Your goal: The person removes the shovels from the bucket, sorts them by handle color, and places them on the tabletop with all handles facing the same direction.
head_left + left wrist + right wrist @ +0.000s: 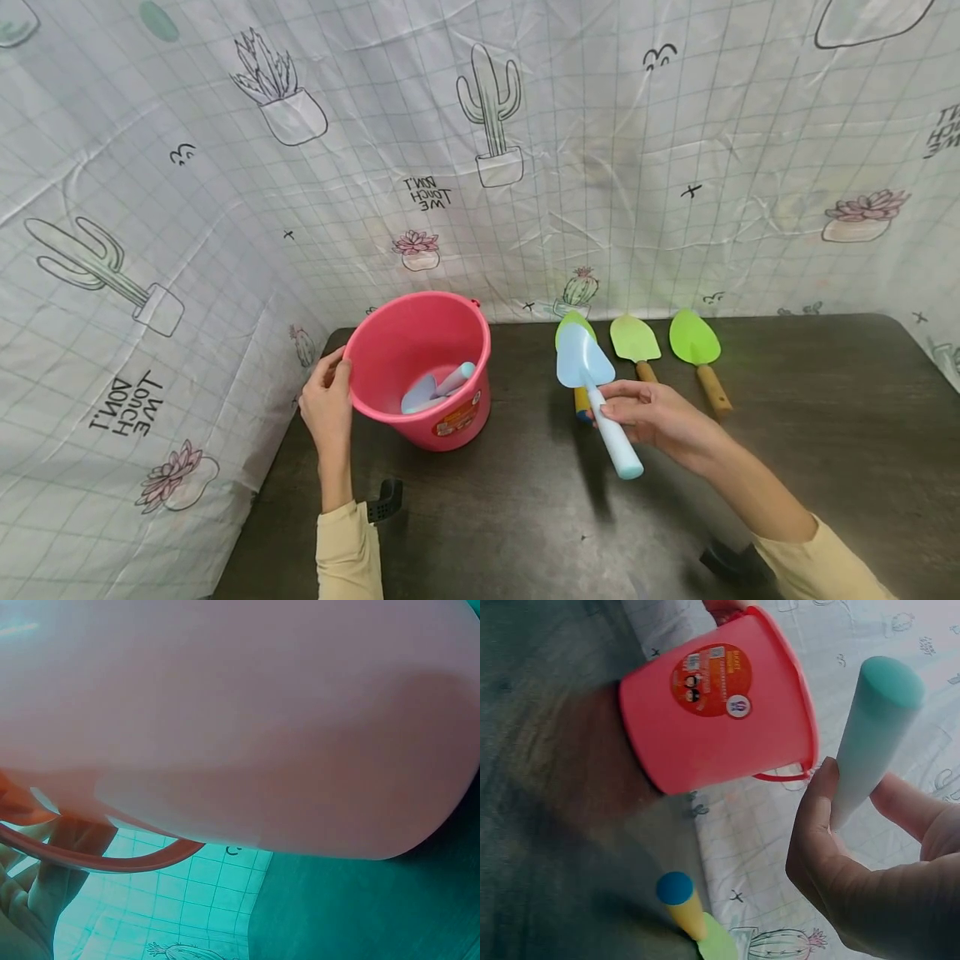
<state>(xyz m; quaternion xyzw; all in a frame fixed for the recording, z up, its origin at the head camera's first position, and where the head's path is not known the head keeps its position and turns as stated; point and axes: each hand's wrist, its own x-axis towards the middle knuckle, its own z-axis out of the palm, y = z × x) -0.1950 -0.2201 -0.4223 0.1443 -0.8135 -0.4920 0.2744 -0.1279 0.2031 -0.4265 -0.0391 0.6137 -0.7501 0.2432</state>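
On the left of the table stands a pink bucket (476, 412), tilted toward the person. My left hand (330, 408) grips its rim at the left side; in the left wrist view the bucket's wall (247, 735) fills most of the picture. Inside the bucket lie light blue trowels (454, 380), partly overlapping, so their number is hard to tell. My right hand (663, 421) pinches the pale handle of another light blue trowel (582, 357) above the table, blade pointing away. The handle's teal end (892, 682) shows in the right wrist view.
Behind the held trowel lies a green trowel (573, 320) with a yellow, blue-tipped handle. Right of it are a pale green trowel (635, 337) and a bright green trowel (694, 337), both wooden-handled. A patterned cloth (585, 150) hangs along the dark table's (495, 533) back and left edges.
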